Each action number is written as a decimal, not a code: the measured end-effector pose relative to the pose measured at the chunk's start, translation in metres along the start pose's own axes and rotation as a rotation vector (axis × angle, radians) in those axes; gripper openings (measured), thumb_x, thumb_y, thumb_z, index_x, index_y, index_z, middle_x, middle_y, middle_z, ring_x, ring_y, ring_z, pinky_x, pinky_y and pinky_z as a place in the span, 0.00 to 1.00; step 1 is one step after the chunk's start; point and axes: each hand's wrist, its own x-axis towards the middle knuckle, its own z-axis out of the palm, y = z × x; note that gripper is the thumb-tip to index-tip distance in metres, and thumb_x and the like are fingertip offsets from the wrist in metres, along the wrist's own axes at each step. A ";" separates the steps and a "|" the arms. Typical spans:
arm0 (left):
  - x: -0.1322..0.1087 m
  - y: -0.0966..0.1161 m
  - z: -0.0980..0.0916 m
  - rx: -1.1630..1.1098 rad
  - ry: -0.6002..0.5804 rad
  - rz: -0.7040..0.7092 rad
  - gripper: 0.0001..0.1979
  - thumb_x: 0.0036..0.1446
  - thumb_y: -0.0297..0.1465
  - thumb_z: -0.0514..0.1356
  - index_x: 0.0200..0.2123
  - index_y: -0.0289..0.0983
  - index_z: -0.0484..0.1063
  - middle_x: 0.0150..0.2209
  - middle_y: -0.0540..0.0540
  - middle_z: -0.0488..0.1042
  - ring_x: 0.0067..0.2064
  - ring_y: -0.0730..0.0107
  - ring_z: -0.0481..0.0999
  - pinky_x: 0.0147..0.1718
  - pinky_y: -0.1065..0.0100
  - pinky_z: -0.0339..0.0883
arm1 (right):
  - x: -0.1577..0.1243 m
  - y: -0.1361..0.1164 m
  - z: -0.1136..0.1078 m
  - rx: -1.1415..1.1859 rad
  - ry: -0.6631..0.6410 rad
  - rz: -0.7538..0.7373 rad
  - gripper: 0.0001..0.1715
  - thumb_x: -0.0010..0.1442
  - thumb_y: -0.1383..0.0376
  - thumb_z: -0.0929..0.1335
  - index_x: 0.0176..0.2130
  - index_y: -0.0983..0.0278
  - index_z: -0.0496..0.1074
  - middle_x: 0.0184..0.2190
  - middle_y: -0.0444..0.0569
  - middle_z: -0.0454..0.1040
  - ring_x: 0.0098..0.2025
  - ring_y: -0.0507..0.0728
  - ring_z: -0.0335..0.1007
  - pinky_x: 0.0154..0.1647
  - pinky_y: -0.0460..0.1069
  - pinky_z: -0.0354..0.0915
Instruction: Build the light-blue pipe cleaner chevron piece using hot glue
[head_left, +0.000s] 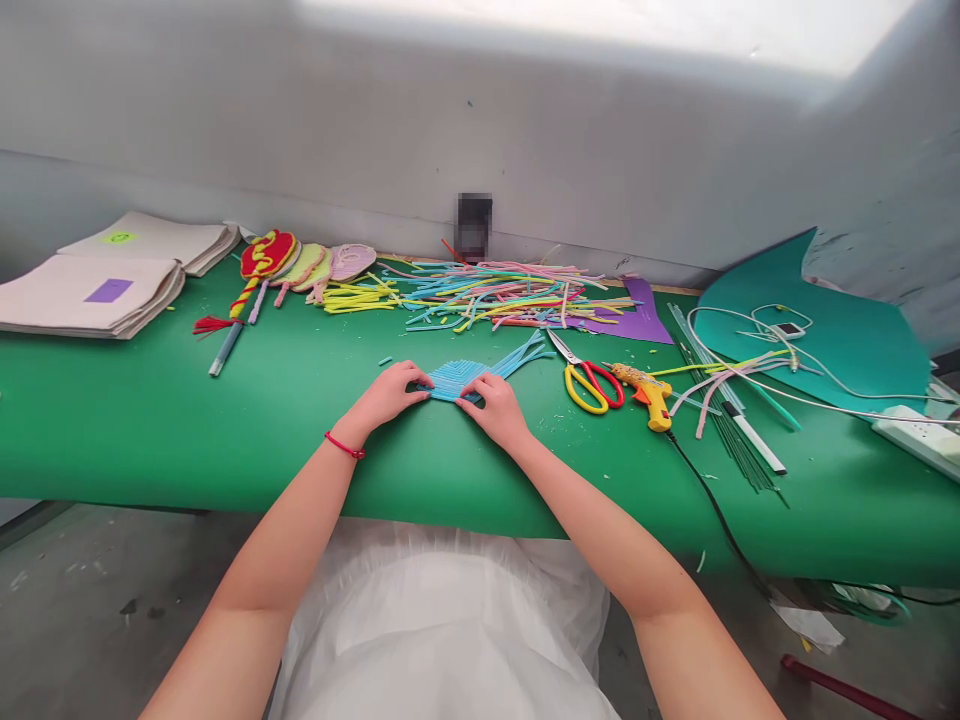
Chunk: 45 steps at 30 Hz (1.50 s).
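Note:
A blue fish-like shape made of pipe cleaners (pixel 456 376) lies on the green table, with loose strands fanning out like a tail to the upper right. My left hand (pixel 391 396) pinches its left end between thumb and fingers. On its lower right edge, my right hand (pixel 495 404) closes with thumb and fingertips. Both hands rest at the table surface. A short blue offcut (pixel 385 361) lies just above my left hand. Scissors (pixel 592 385) with one yellow and one red handle lie to the right of the tail strands.
Behind the hands is a pile of coloured pipe cleaners (pixel 510 295). A yellow glue gun (pixel 651 393) with a black cord lies right, near thin green wires (pixel 739 445). Finished pipe-cleaner pieces (pixel 268 255) and paper pads (pixel 90 290) are left. A power strip (pixel 919 435) sits far right.

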 end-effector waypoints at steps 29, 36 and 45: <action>-0.003 -0.008 -0.013 0.036 0.054 -0.048 0.07 0.54 0.34 0.59 0.35 0.40 0.75 0.39 0.46 0.72 0.42 0.62 0.72 0.46 0.59 0.65 | -0.002 -0.006 -0.001 -0.088 0.002 -0.036 0.03 0.61 0.63 0.67 0.34 0.59 0.71 0.37 0.49 0.72 0.43 0.60 0.67 0.46 0.55 0.60; -0.003 -0.006 -0.012 0.079 0.034 -0.020 0.08 0.55 0.34 0.58 0.35 0.41 0.77 0.39 0.46 0.72 0.43 0.62 0.71 0.46 0.61 0.64 | -0.002 -0.007 -0.002 -0.094 -0.009 -0.026 0.03 0.60 0.63 0.67 0.35 0.60 0.71 0.37 0.50 0.72 0.43 0.60 0.67 0.46 0.54 0.60; -0.004 -0.007 -0.011 0.123 0.029 0.032 0.09 0.57 0.34 0.57 0.34 0.40 0.77 0.38 0.45 0.71 0.42 0.62 0.70 0.45 0.62 0.64 | -0.002 -0.010 -0.004 -0.132 -0.016 -0.021 0.04 0.61 0.64 0.66 0.35 0.61 0.71 0.37 0.49 0.72 0.43 0.59 0.67 0.47 0.53 0.59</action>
